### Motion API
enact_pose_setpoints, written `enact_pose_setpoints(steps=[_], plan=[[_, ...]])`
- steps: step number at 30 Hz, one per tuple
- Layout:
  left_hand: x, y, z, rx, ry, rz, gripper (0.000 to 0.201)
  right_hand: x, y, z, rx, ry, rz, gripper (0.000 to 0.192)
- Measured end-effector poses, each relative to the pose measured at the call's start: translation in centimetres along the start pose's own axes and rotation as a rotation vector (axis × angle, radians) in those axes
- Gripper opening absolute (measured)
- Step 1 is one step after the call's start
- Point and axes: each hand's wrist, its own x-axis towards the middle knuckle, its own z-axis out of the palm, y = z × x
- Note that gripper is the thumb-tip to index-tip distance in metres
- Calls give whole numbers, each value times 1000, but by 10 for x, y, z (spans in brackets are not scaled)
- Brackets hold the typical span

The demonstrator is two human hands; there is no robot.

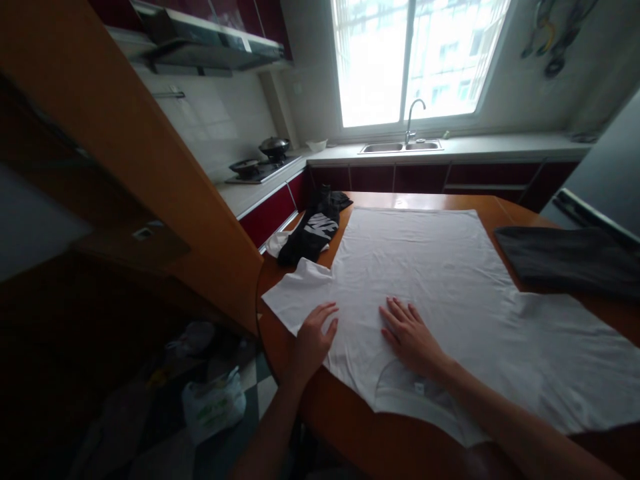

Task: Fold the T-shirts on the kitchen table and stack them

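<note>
A white T-shirt [425, 260] lies spread flat on the wooden table [345, 427], its neckline toward me and its hem at the far side. One sleeve reaches out to the left, the other to the right. My right hand [413, 337] rests flat on the shirt just beyond the collar, fingers apart. Near the left sleeve, my left hand [317, 337] touches the shirt with thumb and fingers apart, holding nothing. Light creases run across the fabric under and around both hands.
Black clothing with white lettering [313, 230] lies at the table's far left. Folded dark grey cloth [570, 260] sits on the right. A wooden post [200, 227] stands close to the left edge. Beyond are a stove [263, 172] and a sink [383, 148]. A plastic bag [215, 403] is on the floor.
</note>
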Motion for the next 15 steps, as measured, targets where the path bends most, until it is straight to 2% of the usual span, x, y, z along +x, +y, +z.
enact_pose_setpoints(steps=[4,6,8,11,15], plan=[[19,-55,-39,162,259,-127,29,-1,3,3,-5,9,-11,50],[27,-88,-57,285,323,-232,34,-1,3,4,-6,10,-10,50],[31,-118,-69,389,325,-353,40,-1,3,4,-3,9,-6,50],[30,-147,-72,460,295,-472,46,-1,3,5,5,5,-3,51],[24,-159,-63,469,350,-440,38,-1,3,5,5,14,-7,50]])
